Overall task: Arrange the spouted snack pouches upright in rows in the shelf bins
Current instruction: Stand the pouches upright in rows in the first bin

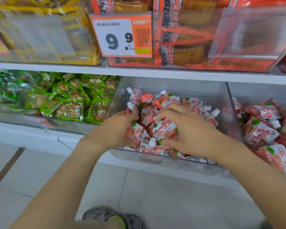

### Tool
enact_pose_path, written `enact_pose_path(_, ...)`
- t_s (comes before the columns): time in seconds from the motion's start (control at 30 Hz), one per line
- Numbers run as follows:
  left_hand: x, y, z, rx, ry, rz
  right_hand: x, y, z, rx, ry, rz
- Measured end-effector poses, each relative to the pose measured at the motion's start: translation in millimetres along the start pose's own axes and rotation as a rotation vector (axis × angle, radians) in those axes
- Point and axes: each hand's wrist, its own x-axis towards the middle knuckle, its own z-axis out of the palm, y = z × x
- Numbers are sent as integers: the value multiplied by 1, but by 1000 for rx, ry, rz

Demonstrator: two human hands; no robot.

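- Reaching into the clear shelf bin (221,103) at the centre of the frame, both hands are working in a loose heap of spouted snack pouches (157,103).
- The right hand (186,129) is curling its fingers over 1 pouch (165,129), thumb at the lower edge, so it is grasping that pouch.
- That pouch is lying tilted, its long axis running from lower left to upper right; where its spout sits I cannot tell, since the fingers are covering its top.
- The left hand (117,129) is gripping a bunch of pouches at the heap's left edge, just beside the bin wall.
- Standing the pouch upright looks to be the right hand's job, being directly on it.
- Another bin (261,91) at the right of the frame is holding more jumbled pouches.
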Motion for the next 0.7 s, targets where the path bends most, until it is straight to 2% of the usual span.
enact_pose_path(0.17, 4, -8, 8, -11, 42, -21, 9, -1, 27, -28, -143, -87)
enact_pose_path(0.27, -2, -5, 13, 21, 196, -46, 14, 1, 36, -31, -173, -92)
enact_pose_path(0.43, -31, -5, 7, -217, 553, -72, 17, -1, 35, -21, -171, -42)
enact_pose_path(0.6, -61, -5, -1, -547, 702, -133, 12, 2, -1, 79, -4, 57)
enact_pose_path(0.7, -66, -12, -6, -624, 716, -177, 14, 8, -14, -2, -45, 103)
